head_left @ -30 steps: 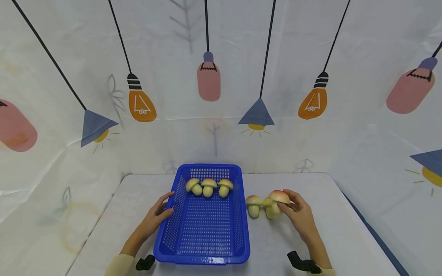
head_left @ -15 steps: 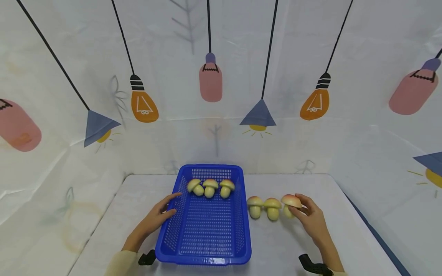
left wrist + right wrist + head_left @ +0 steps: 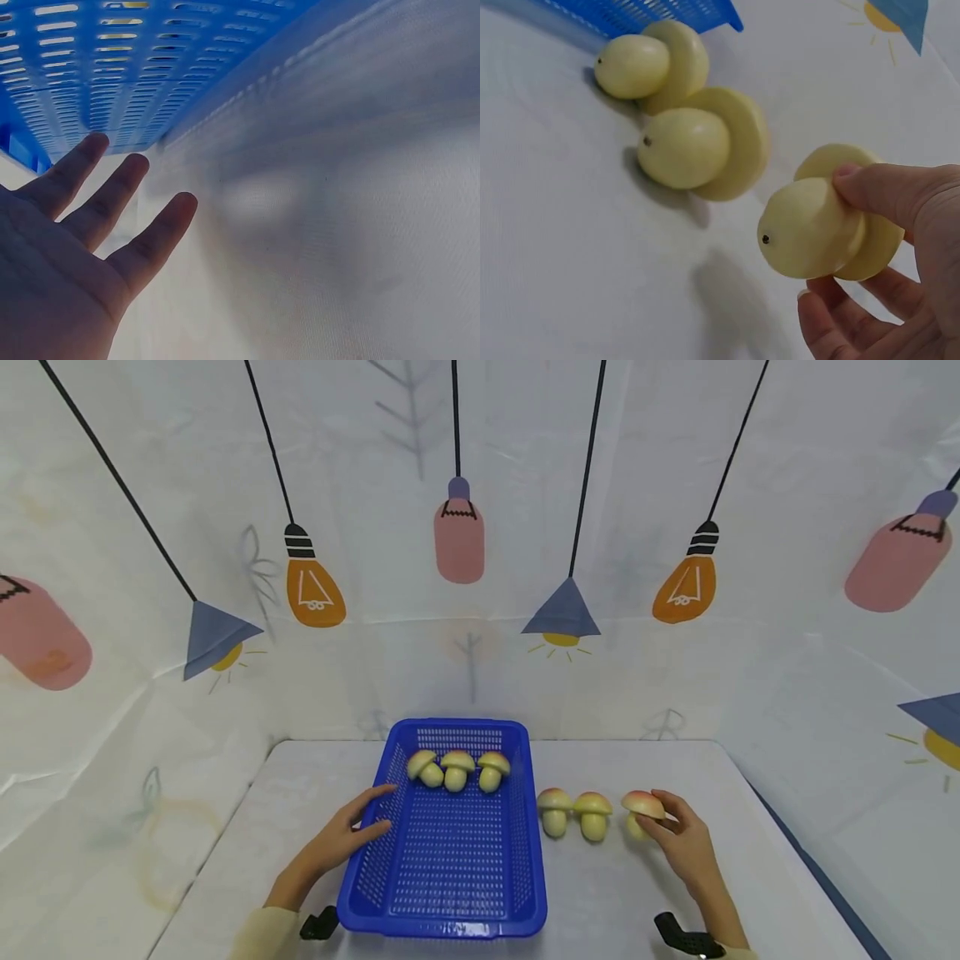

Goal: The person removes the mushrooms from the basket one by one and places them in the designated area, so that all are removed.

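The right hand (image 3: 684, 843) is clamped on a cream-yellow, smooth toy mushroom with a red-tinged domed cap (image 3: 643, 805). In the head view its long axis runs from the cap, which points away from the person, to the rounded stem, which points back toward the person and a little left. In the right wrist view the stem end, marked by a dark spot, points left and the cap lies to the right. The thumb presses where stem meets cap, with fingers on the opposite side; the forearm slants in from the near right, a black strap (image 3: 687, 938) at the wrist. Whether the held mushroom touches the white tabletop (image 3: 615, 897) cannot be told.

Just left of it sit two similar yellow mushrooms, a nearer one (image 3: 593, 817) and a farther one (image 3: 554, 812), side by side, caps away from the person and stems toward them. The farther one is just beside a blue, rectangular, slotted plastic basket (image 3: 438, 927).

The left hand (image 3: 336, 842) is at the basket's left rim, thumb and forefinger apart; the left wrist view shows three fingers straight and spread below the slotted wall. Three more mushrooms (image 3: 455, 771) lie in a row at the basket's far end, the leftmost tilted, its cap to the left. Behind stands a white backdrop (image 3: 510, 685) printed with hanging lamps (image 3: 316, 595).
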The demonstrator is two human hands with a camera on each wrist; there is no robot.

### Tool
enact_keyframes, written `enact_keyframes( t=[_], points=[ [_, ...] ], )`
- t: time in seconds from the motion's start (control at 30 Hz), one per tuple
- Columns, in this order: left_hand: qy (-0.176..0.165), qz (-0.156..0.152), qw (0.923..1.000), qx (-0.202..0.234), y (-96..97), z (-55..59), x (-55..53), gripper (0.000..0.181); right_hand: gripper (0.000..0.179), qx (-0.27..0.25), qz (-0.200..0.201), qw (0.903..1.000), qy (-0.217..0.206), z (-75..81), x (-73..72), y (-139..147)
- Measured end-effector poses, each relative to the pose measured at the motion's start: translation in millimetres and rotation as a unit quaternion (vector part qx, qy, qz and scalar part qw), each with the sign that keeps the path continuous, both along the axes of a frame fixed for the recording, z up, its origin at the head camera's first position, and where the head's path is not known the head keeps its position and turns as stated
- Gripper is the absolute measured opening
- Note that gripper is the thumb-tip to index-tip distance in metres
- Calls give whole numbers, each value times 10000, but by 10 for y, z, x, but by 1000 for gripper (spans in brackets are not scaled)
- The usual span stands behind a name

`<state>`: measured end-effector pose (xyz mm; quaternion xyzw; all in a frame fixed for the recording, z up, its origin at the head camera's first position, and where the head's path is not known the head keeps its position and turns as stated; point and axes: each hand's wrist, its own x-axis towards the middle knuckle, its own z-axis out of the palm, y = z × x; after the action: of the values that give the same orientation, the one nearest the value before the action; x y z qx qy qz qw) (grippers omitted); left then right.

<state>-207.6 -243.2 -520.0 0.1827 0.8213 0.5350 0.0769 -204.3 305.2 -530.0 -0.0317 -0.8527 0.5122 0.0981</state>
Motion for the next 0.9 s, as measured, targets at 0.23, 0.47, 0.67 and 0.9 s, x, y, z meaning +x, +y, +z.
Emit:
enact_keyframes(
  t=[0.23, 0.47, 0.67, 0.9],
  points=[
    [17, -347, 9991, 227, 13, -53, -51, 60, 62, 132, 16, 9994, -327, -121, -41, 91],
    [-35, -412, 9987, 306, 1, -74, -51, 59, 63, 387, 217, 9984, -360, -162, -88, 65],
    [-127, -406, 9985, 346, 1, -59, -47, 60, 62, 422, 166, 9981, -419, -186, -116, 23],
    [-198, -405, 9983, 371, 1, -43, -39, 60, 64, 420, 135, 9970, -632, -197, -123, 2]
  ],
)
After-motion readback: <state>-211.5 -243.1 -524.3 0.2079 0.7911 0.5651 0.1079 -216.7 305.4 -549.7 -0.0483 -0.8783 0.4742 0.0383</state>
